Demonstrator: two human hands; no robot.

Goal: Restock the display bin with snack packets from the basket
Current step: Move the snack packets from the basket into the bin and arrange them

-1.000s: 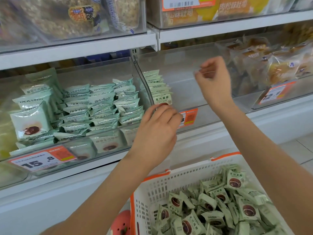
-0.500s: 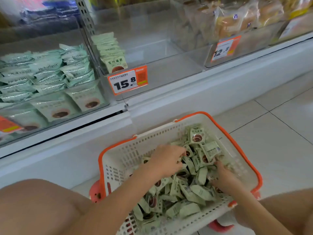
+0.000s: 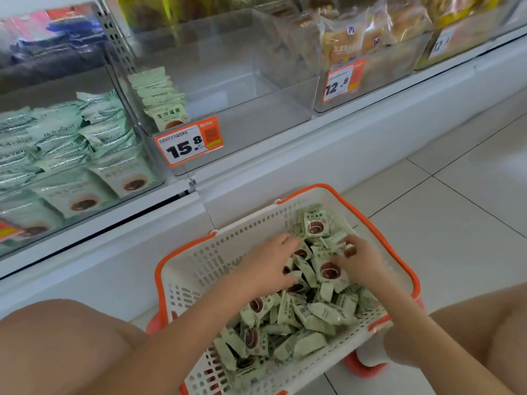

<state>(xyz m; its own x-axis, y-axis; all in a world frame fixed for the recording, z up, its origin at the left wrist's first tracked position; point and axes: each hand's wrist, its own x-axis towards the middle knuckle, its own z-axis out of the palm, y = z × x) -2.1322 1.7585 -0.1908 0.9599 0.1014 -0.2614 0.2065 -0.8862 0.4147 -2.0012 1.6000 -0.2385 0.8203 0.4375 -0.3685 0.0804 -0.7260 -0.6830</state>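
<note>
Knees bare, at the lower left and lower right corners, either side of the basket (image 3: 199, 269).

Basket: white perforated plastic with orange rim, on the tiled floor (image 3: 462, 223) before the shelf unit; holds a loose heap of pale green snack packets (image 3: 313, 317), several showing a round brown picture.

Left hand (image 3: 268, 269): palm down on the heap, left of centre; fingers spread and lightly bent, tips on the packets; whether any packet is actually gripped cannot be told.

Right hand (image 3: 356, 260): on the heap just right of the left hand; fingers curled down among the packets, thumb against one with a brown round picture; a firm hold cannot be told.

Display bin (image 3: 256, 115): clear plastic, on the lowest shelf above and behind the basket; a short upright row of matching green packets (image 3: 162, 101) against its left wall, remainder of the floor bare. Orange-edged price tag (image 3: 189, 142) reading 15.8 on the front.

Neighbouring bin, left (image 3: 151, 178): well filled with mint-green packets in rows.

Neighbouring bin, right (image 3: 379, 75): wrapped bread items, tag reading 12.8.
</note>
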